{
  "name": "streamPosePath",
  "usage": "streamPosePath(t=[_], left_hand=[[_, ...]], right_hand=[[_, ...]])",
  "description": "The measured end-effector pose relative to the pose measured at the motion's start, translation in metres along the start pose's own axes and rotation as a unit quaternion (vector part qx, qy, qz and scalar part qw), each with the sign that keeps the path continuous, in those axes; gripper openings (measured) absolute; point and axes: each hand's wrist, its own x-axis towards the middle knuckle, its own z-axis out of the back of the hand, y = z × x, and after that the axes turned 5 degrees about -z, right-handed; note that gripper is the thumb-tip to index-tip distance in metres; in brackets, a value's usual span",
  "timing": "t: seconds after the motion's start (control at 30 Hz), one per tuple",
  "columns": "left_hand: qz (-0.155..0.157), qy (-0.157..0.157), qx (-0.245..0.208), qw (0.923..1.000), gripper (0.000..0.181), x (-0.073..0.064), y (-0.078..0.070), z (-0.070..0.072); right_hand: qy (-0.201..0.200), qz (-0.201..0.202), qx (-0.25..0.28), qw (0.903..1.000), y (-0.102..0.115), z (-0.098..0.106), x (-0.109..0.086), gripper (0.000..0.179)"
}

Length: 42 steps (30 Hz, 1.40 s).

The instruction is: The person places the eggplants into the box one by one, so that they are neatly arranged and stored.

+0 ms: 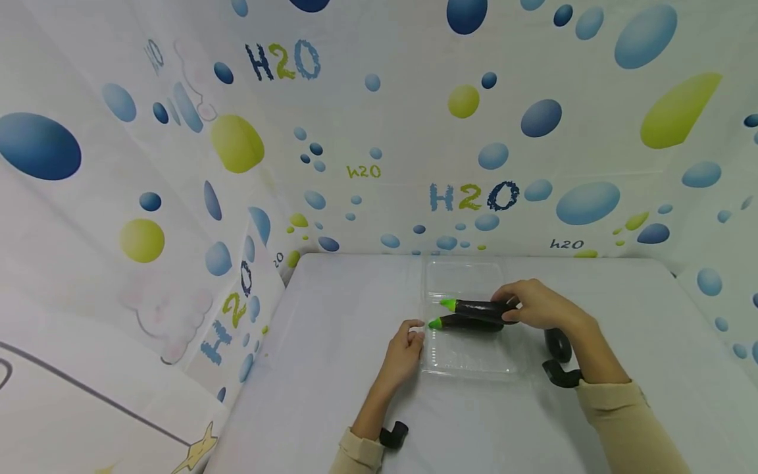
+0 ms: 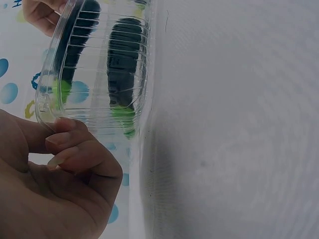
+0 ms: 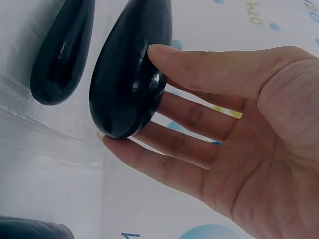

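A clear plastic tray (image 1: 468, 361) lies on the white table. My left hand (image 1: 404, 352) pinches its left rim between thumb and fingers, as the left wrist view confirms. With its thumb on one side and fingers on the other, my right hand (image 1: 541, 306) holds the rounded end of a dark eggplant (image 3: 129, 74) above the tray; its green tip points left. A second eggplant (image 2: 123, 64) lies in the tray just nearer than the held one, green tip also to the left. Right of the tray, a third eggplant (image 1: 558, 345) is partly hidden behind the right wrist.
The white-covered table (image 1: 337, 296) meets a white backdrop (image 1: 403, 118) printed with blue and green spots along its far edge and left side. Black bands with small attachments (image 1: 393, 436) sit on both wrists.
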Motion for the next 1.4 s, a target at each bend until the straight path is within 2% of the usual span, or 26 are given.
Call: streamPosePath(t=[0.67, 0.87, 1.4], left_hand=[[-0.007, -0.002, 0.002, 1.0, 0.027, -0.004, 0.0, 0.001], [-0.007, -0.003, 0.006, 1.0, 0.027, -0.005, 0.001, 0.002], [-0.007, -0.004, 0.01, 0.9999, 0.028, -0.006, 0.001, 0.002]], right_hand=[[0.03, 0.006, -0.006, 0.9995, 0.011, -0.017, 0.002, 0.031], [0.04, -0.006, 0.005, 0.9992, 0.013, -0.026, 0.004, 0.033], [0.042, -0.004, -0.026, 0.9988, 0.014, -0.037, 0.008, 0.029]])
